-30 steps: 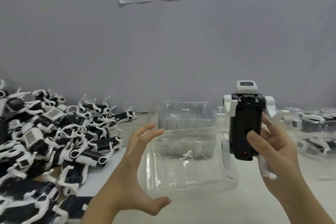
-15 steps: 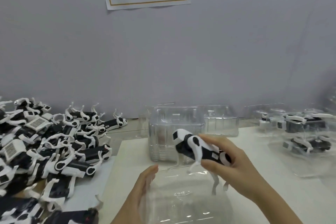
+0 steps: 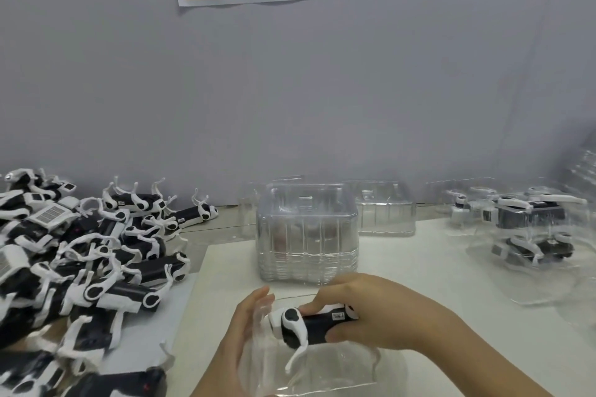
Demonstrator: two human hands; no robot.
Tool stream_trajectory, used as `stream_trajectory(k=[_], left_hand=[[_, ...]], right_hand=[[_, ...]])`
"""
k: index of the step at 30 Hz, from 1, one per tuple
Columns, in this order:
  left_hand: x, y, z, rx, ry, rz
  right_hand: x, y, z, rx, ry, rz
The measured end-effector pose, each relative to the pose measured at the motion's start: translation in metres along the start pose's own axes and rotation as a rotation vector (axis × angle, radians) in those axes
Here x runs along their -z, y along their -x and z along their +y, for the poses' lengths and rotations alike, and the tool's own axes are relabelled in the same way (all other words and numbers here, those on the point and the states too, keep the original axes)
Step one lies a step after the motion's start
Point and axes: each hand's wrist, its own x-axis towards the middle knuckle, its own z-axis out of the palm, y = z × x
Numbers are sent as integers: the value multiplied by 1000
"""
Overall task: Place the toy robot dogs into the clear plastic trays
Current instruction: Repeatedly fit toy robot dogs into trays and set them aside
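A heap of loose dogs (image 3: 96,255) lay at the left of the surface (image 3: 419,274). The left hand (image 3: 245,329) steadied the tray (image 3: 322,371), straight fingers flat against its wall. The dog (image 3: 309,324), upright and raised a second earlier, had been turned level and lowered to the tray's mouth by the right hand (image 3: 380,316), fingers clasped round its body; seating it looked close. Filled trays (image 3: 529,229) sat at the right.

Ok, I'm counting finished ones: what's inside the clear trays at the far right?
The trays hold an upper toy dog and a lower toy dog. Behind them a black-and-white bit shows, too blurred to tell; glare hides anything else.
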Motion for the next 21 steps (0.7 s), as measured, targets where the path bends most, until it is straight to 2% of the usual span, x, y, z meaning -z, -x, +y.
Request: stream_trajectory(k=[6, 12, 17, 21], left_hand=[[14, 13, 7, -156, -330, -193], [12, 19, 18, -168, -355, -199], [13, 20, 18, -141, -354, -229], [14, 18, 18, -131, -352, -250]], right_hand=[[-3, 3, 2, 26, 48, -23], [-10, 2, 5, 85, 88, -55], [-21, 2, 8, 143, 146, 28], [-24, 2, 13, 165, 157, 31]])
